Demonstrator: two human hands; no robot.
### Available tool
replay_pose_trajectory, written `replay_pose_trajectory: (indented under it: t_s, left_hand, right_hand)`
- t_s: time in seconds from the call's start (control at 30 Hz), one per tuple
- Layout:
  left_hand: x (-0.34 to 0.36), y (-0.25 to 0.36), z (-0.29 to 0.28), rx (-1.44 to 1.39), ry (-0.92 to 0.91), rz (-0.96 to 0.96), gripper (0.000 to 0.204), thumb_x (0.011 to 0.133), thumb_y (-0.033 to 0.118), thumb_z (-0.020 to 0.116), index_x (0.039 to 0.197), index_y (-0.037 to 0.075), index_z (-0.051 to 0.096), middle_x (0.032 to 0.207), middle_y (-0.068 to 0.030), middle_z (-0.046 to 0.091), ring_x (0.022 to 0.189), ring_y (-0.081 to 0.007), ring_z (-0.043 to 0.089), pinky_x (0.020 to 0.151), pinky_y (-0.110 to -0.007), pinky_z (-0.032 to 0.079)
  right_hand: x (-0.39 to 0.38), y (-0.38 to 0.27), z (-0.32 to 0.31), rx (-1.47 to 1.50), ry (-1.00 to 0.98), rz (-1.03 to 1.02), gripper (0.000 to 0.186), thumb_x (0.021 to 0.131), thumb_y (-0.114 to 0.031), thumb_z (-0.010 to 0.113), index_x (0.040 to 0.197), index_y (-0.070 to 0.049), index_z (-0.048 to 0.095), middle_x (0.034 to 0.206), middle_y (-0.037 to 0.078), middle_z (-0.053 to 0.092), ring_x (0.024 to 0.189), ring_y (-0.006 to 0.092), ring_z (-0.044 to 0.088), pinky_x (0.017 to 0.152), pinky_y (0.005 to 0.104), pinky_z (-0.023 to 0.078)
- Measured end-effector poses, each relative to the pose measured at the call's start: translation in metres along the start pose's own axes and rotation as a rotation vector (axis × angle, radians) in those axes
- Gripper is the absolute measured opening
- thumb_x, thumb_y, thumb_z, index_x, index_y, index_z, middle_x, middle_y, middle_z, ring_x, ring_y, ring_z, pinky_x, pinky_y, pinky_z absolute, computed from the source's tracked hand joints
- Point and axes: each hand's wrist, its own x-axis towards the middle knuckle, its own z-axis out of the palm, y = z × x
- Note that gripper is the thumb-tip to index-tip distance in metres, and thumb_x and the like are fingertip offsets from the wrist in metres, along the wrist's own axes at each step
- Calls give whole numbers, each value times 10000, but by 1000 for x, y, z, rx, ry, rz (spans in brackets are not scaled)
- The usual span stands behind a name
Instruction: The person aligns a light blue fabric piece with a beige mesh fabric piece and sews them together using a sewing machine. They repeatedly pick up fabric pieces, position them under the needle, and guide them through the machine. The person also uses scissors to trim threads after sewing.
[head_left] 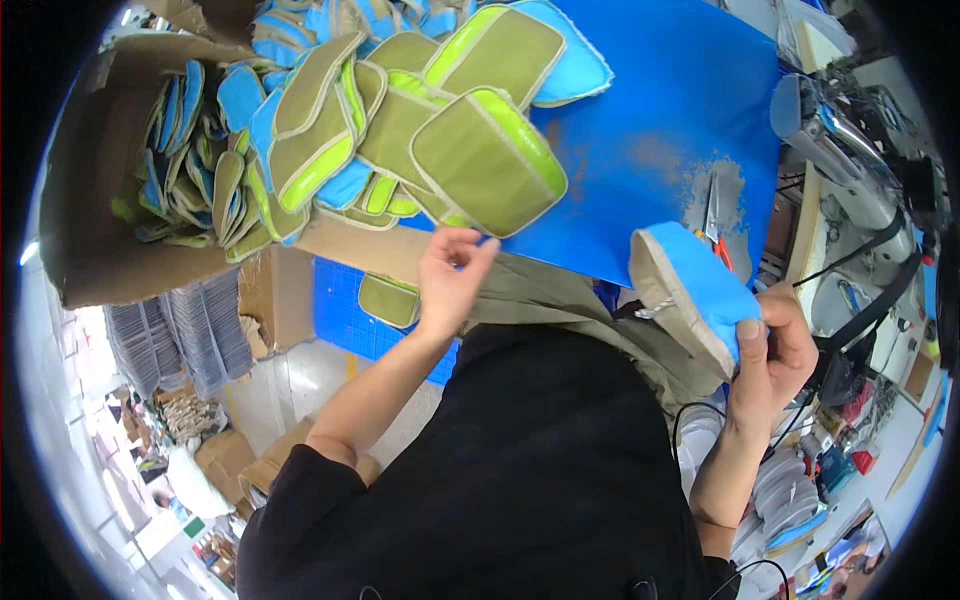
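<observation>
My right hand grips one end of a padded fabric piece, thumb on its bright blue face. Its khaki side faces left, and the piece is tilted up off the table. My left hand is closed, fingers curled toward the thumb, just below an olive and lime-green pad with pale edging. I cannot make out whether anything is pinched in it. That pad lies at the near end of a heap of similar pads, some showing blue undersides.
A blue tabletop extends ahead, with scissors at its right. A cardboard box of pads stands at left. A sewing machine is at right. Another pad lies on a blue crate below the table's edge.
</observation>
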Motion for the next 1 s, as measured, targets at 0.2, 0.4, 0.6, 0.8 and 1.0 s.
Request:
replay_pose_trajectory:
  t_s: [0.2,0.4,0.6,0.8,1.0]
  left_hand:
    - [11,7,4,-227,148,-237,297,913,160,810,1097,-11,651,720,30,621,636,-42,528,610,-214,420]
    - [18,16,10,18,161,200,146,876,89,810,958,16,715,786,-7,660,691,-106,601,623,-265,468]
    - [9,166,23,495,-319,946,208,803,-24,789,995,50,758,888,-61,694,792,-222,672,678,-328,522]
    - [5,242,64,428,-845,799,236,792,-48,779,1006,50,768,875,-82,689,795,-222,673,681,-331,517]
    - [12,218,95,203,-246,1460,169,820,17,786,985,30,754,900,-102,713,830,-251,668,729,-319,518]
  right_hand:
    - [4,-18,9,-179,-233,-186,97,812,-23,779,845,1,690,801,90,669,706,216,631,652,299,456]
    - [1,-33,10,-251,-430,-252,175,740,26,754,893,-53,720,827,67,667,686,224,650,589,319,508]
    - [6,-51,14,-413,-507,-432,219,713,-35,724,917,-112,711,1036,41,666,959,238,665,766,354,529]
    - [32,-35,11,-497,-183,-529,174,737,-76,724,906,-103,690,1145,38,676,1021,251,650,916,402,477]
    - [26,-33,-6,-434,87,-393,183,737,-54,787,893,-89,698,1049,53,708,879,271,630,742,395,483]
